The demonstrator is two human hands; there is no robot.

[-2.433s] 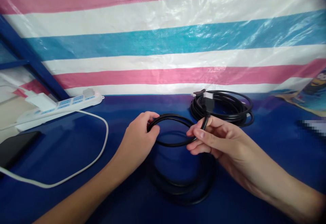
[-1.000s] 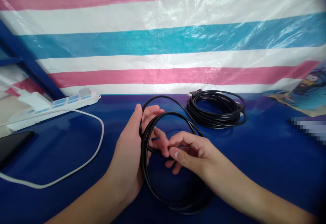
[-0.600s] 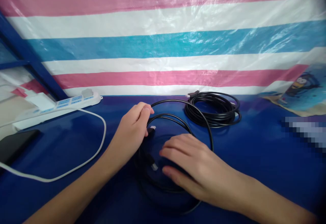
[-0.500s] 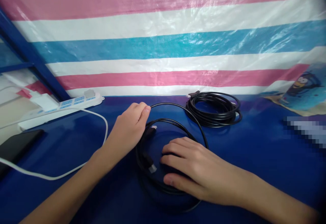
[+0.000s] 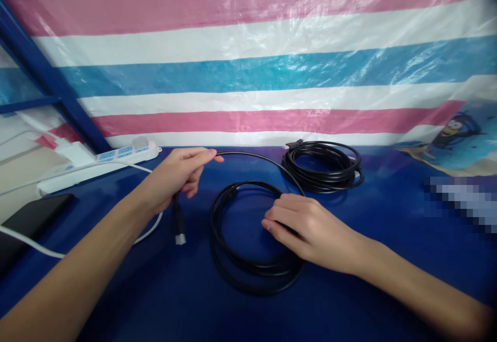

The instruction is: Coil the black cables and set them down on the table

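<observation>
A black cable (image 5: 240, 267) lies in loose loops on the blue tabletop (image 5: 233, 321). My left hand (image 5: 186, 171) is raised left of the loops and pinches a length of this cable between thumb and fingers. From there the length arcs over to my right hand. One end, a black connector (image 5: 178, 223) with a pale tip, hangs below my left palm. At the right side of the loops, my right hand (image 5: 297, 223) has its fingers curled around the cable; the part inside its grip is hidden. Another plug lies partly hidden at the loops' upper left.
A second coiled black cable (image 5: 322, 168) lies behind my right hand. At left are a white power strip (image 5: 128, 158), a white cord (image 5: 42, 248) and a dark flat device (image 5: 39, 212). A striped plastic sheet (image 5: 248, 77) hangs behind; a cartoon-printed bag (image 5: 462, 134) stands at right.
My left hand has moved left with the cable, and one connector has swung out from inside the loops to hang under it. My right hand has curled its fingers and shifted slightly right and up.
</observation>
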